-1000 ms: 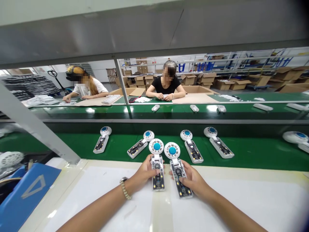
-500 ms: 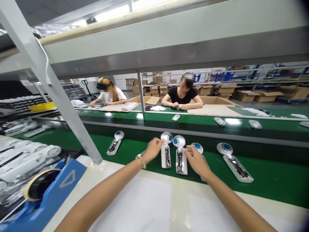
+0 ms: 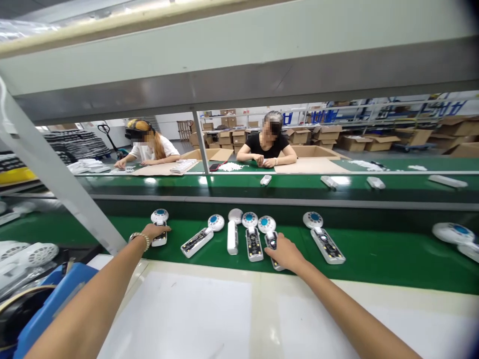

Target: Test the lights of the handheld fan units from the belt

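My left hand (image 3: 152, 232) is closed around the handle of a white handheld device with a round head (image 3: 160, 215), at the left of the green belt. My right hand (image 3: 286, 253) grips the handle of a similar device (image 3: 267, 224), with the fingers partly covering its circuit board. Between the hands lie three more: a tilted device with exposed board (image 3: 197, 243), one showing a plain white side (image 3: 232, 238), and an upright one with exposed board (image 3: 254, 244). Another open-handled device (image 3: 328, 245) rests right of my right hand.
A white worktop (image 3: 187, 309) borders the green belt (image 3: 381, 259). A slanted post (image 3: 71, 189) and a blue tape dispenser (image 3: 52, 309) stand at left. A low shelf beam (image 3: 239, 65) crosses above. Two people work opposite; white parts (image 3: 265, 180) lie on the far belt.
My left hand has moved left to another device. The device it was at now shows a plain white side. My right hand has shifted onto the neighbouring device's handle. The view has swung right.
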The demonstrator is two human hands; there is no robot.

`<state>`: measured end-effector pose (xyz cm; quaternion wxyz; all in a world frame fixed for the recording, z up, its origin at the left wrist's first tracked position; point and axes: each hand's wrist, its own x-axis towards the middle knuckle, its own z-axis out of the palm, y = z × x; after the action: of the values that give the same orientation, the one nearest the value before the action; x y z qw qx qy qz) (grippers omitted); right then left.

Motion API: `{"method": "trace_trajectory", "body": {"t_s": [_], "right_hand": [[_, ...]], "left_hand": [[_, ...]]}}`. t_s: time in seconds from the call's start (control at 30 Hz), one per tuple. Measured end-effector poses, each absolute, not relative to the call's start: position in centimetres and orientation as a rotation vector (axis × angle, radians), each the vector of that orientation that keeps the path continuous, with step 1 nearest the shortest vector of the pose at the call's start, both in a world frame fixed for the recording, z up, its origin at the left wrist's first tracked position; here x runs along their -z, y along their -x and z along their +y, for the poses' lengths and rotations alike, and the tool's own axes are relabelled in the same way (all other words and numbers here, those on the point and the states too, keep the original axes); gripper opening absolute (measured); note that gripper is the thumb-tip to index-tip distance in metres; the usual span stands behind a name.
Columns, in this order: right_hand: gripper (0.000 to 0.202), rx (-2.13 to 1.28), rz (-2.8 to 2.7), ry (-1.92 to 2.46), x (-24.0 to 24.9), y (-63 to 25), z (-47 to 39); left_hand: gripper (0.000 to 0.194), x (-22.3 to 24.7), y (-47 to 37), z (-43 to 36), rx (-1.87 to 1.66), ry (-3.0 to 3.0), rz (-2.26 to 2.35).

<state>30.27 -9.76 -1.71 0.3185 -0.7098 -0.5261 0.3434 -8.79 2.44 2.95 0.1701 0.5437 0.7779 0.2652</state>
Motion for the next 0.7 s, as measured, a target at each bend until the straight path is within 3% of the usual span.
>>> {"method": "trace_trajectory", "body": {"t_s": [0.13,0.27,0.53,0.7], "right_hand": [[0.026,-1.254,-1.219,1.646,1.3,-29.9,-11.3],[0.034,-1.434,-1.029,1.387,0.7,-30.7,-14.4],[0.05,-1.492,-0.78,1.127,2.4,-31.3,-19.0],[0.068,-1.55,-0.806,1.093,3.9,-31.9,-20.0]], "left_hand": [[0.018,-3.6,5.4,1.8,-0.999,-1.291,1.864],[0.028,-4.8,-0.2,-1.5,-1.171,-1.244,1.383],[0.033,0.1,-12.3,-11.9,-0.699,-0.94,0.785],[0.038,3.3,-14.7,-13.9,-0.694,-1.005,0.716]]}}
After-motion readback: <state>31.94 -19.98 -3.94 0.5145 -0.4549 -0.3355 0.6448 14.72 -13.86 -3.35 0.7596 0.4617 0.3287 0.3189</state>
